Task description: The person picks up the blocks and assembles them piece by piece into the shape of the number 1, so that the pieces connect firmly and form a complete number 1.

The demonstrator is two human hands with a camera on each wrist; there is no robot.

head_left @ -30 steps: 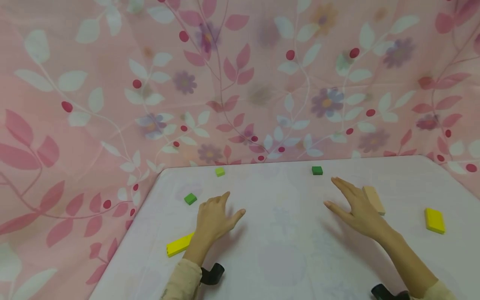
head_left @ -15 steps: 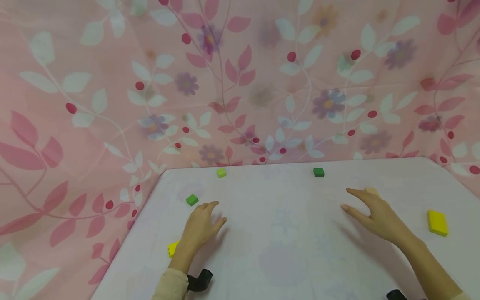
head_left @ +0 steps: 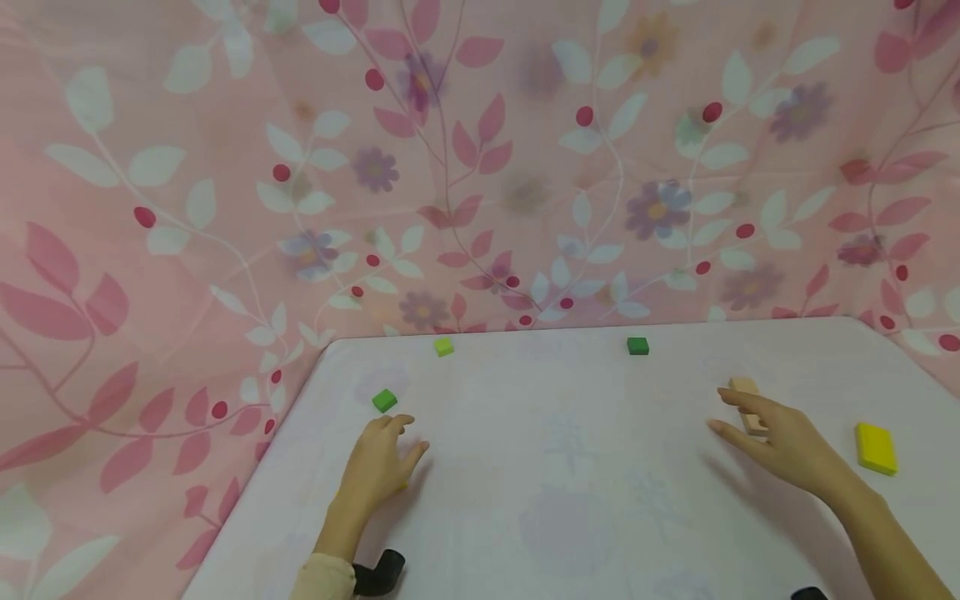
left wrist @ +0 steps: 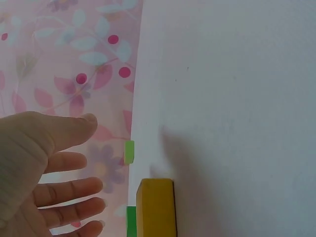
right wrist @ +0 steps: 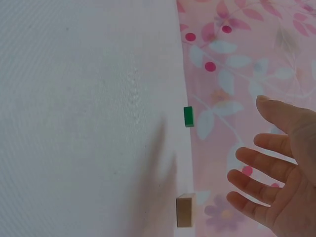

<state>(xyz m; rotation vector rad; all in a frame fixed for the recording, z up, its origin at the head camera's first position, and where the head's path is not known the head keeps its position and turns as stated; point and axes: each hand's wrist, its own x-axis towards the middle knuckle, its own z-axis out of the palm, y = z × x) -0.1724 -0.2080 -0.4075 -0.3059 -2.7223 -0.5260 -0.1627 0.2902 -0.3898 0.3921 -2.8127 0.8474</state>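
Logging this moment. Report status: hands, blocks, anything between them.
Left hand open, over the yellow block. Right hand open, fingers spread, beside the tan block, not gripping. Nothing between hands and blocks.

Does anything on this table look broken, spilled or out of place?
Nothing stands out. The small blocks lie flat and scattered on the table, intact: green ones, a lime one, a tan one and a yellow one. The left hand hides most of another yellow block.
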